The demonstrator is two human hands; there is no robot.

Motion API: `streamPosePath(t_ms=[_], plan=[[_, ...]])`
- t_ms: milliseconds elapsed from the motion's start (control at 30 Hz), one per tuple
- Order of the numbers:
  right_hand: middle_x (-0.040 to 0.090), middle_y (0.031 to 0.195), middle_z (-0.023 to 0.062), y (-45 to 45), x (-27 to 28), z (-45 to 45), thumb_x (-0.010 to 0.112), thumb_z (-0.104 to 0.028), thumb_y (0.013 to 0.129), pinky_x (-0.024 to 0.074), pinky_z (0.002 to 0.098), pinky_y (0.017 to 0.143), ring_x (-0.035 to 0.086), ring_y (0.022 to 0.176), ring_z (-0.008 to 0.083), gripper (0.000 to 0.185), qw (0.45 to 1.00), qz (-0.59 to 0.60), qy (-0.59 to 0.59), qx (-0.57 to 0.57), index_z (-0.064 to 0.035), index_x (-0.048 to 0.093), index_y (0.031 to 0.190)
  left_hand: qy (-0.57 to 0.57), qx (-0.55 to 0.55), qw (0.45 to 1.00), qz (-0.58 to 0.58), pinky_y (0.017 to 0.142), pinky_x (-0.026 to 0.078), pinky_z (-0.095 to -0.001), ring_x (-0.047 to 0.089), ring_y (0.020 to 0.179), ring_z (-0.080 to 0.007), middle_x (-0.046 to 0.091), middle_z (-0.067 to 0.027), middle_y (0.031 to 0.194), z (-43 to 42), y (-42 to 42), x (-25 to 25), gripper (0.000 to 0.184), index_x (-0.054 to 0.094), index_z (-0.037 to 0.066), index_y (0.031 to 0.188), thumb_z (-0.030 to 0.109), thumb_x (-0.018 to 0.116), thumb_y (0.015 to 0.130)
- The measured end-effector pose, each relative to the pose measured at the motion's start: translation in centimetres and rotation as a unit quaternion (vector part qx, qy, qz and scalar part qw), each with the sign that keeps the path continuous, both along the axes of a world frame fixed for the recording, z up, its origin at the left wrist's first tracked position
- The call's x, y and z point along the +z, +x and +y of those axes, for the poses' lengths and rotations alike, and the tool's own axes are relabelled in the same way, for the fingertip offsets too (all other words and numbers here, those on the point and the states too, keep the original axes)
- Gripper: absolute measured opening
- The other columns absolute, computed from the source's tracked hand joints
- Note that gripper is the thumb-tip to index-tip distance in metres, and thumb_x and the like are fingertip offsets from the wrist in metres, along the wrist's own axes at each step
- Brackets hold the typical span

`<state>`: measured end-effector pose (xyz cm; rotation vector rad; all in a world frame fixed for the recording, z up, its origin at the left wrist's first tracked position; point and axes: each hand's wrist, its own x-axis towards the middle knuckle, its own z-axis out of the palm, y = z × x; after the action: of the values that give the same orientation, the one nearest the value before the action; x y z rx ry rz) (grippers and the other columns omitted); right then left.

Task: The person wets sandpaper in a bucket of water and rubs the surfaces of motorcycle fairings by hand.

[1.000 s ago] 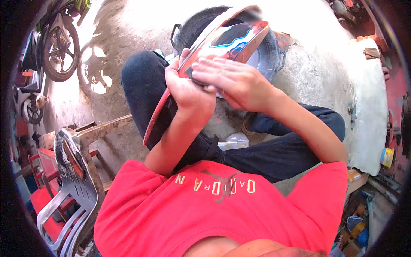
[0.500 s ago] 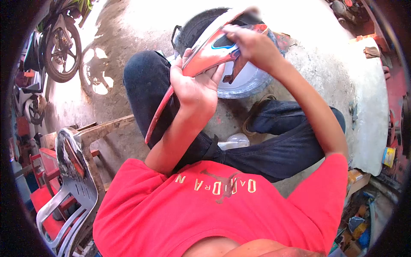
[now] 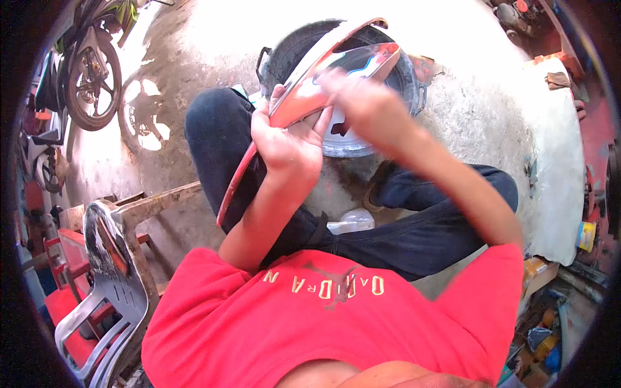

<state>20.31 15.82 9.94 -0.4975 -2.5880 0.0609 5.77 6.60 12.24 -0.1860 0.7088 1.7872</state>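
Observation:
A glossy motorcycle body panel (image 3: 304, 103), orange-red with white, black and blue graphics, is held slantwise over a dark tub (image 3: 414, 84). Its long, thin tail runs down past my left forearm. My left hand (image 3: 288, 139) supports the panel from below, palm up, with the fingers curled around its lower part. My right hand (image 3: 369, 107) is over the face of the panel, its fingers smeared by motion. Whether anything is under those fingers is hidden. Greyish liquid seems to show in the tub below the panel.
A grey plastic chair (image 3: 119, 284) stands at the left beside a wooden frame (image 3: 162, 197). Farther back is a motorcycle wheel (image 3: 94, 84). A pale slab (image 3: 556, 174) lies on the right, and a clear plastic bag (image 3: 359, 220) lies by my legs.
My right hand has slid down and left across the panel, uncovering its upper end. My left hand keeps its hold, and the panel has shifted only slightly.

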Motion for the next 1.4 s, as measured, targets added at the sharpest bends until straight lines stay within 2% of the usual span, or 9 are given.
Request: streamPosePath(t_ms=[100, 300, 500, 600, 833, 1100, 1233, 1300, 1400], plan=[[0.066, 0.129, 0.0169, -0.6, 2.6, -3.3, 0.058, -0.005, 0.087, 0.0514, 0.0404, 0.103, 0.065, 0.118, 0.0307, 0.042, 0.988, 0.063, -0.027, 0.138, -0.0023, 0.063, 0.128, 0.031, 0.016, 0.999, 0.008, 0.103, 0.045, -0.0589, 0.054, 0.126, -0.0434, 0.051, -0.0256, 0.140, 0.3, -0.8, -1.9, 0.039, 0.045, 0.007, 0.127, 0.036, 0.033, 0.103], [0.066, 0.128, 0.0166, 2.7, -0.8, 4.0, 0.055, -0.005, 0.091, 0.0536, 0.0379, 0.098, 0.066, 0.116, 0.0299, 0.038, 0.964, -0.021, -0.204, -0.172, -0.0019, 0.062, 0.129, 0.008, 0.002, 1.000, -0.014, 0.107, 0.042, -0.0590, 0.054, 0.128, -0.0418, 0.053, -0.0241, 0.138, 0.1, -0.2, 0.6, 0.037, 0.045, 0.010, 0.125, 0.035, 0.032, 0.101], [0.069, 0.124, 0.0170, 0.4, 1.8, -0.6, 0.061, -0.001, 0.086, 0.0525, 0.0401, 0.102, 0.067, 0.116, 0.0298, 0.042, 0.980, 0.090, -0.065, 0.164, -0.0037, 0.064, 0.128, 0.014, 0.014, 1.000, -0.010, 0.111, 0.038, -0.0628, 0.049, 0.132, -0.0461, 0.050, -0.0269, 0.141, 0.1, -0.8, -1.3, 0.037, 0.046, 0.006, 0.124, 0.033, 0.034, 0.102], [0.067, 0.127, 0.0187, 3.0, -0.8, 5.2, 0.054, -0.003, 0.091, 0.0533, 0.0375, 0.099, 0.066, 0.116, 0.0312, 0.041, 0.968, 0.010, -0.199, -0.152, -0.0030, 0.062, 0.131, 0.003, 0.012, 1.000, -0.023, 0.111, 0.038, -0.0630, 0.051, 0.131, -0.0454, 0.050, -0.0268, 0.141, 0.0, -0.1, 0.7, 0.036, 0.046, 0.006, 0.123, 0.033, 0.034, 0.102], [0.070, 0.119, 0.0170, -1.0, 2.3, -2.4, 0.061, -0.008, 0.086, 0.0542, 0.0382, 0.099, 0.068, 0.113, 0.0285, 0.045, 0.984, 0.094, 0.001, 0.151, -0.0035, 0.062, 0.131, 0.021, 0.014, 1.000, -0.011, 0.111, 0.038, -0.0625, 0.050, 0.132, -0.0450, 0.050, -0.0274, 0.141, 0.4, -1.0, -0.5, 0.037, 0.046, 0.006, 0.126, 0.032, 0.035, 0.102], [0.072, 0.114, 0.0182, 3.1, -1.1, 5.9, 0.048, -0.015, 0.099, 0.0592, 0.0406, 0.085, 0.073, 0.098, 0.0313, 0.035, 0.925, -0.091, -0.242, -0.277, -0.0039, 0.064, 0.127, 0.008, -0.018, 1.000, -0.012, 0.108, 0.044, -0.0576, 0.058, 0.124, -0.0391, 0.057, -0.0198, 0.135, -0.3, 0.1, 0.3, 0.035, 0.045, 0.013, 0.129, 0.033, 0.035, 0.102], [0.066, 0.129, 0.0178, -1.6, 1.8, -3.3, 0.061, -0.001, 0.084, 0.0524, 0.0392, 0.102, 0.065, 0.120, 0.0295, 0.043, 0.989, 0.102, -0.071, 0.086, -0.0061, 0.065, 0.127, 0.058, -0.016, 0.997, 0.054, 0.106, 0.046, -0.0542, 0.060, 0.121, -0.0372, 0.059, -0.0177, 0.133, -0.1, -1.0, -4.0, 0.033, 0.047, 0.015, 0.129, 0.032, 0.037, 0.102], [0.065, 0.130, 0.0174, -1.0, 1.0, -1.7, 0.061, -0.001, 0.084, 0.0534, 0.0388, 0.101, 0.065, 0.119, 0.0308, 0.046, 0.984, 0.107, -0.074, 0.125, -0.0072, 0.064, 0.129, 0.171, -0.083, 0.975, -0.114, 0.108, 0.044, -0.0539, 0.058, 0.124, -0.0378, 0.057, -0.0170, 0.136, -0.6, -2.7, -5.3, 0.033, 0.047, 0.016, 0.129, 0.031, 0.035, 0.102], [0.068, 0.123, 0.0185, 2.5, -2.0, 5.9, 0.052, -0.008, 0.094, 0.0566, 0.0402, 0.092, 0.070, 0.106, 0.0332, 0.039, 0.986, 0.033, -0.145, -0.080, -0.0085, 0.063, 0.131, 0.013, -0.015, 1.000, -0.024, 0.111, 0.041, -0.0568, 0.056, 0.128, -0.0390, 0.054, -0.0169, 0.141, -0.2, 0.3, 0.3, 0.034, 0.046, 0.015, 0.130, 0.032, 0.035, 0.102]])
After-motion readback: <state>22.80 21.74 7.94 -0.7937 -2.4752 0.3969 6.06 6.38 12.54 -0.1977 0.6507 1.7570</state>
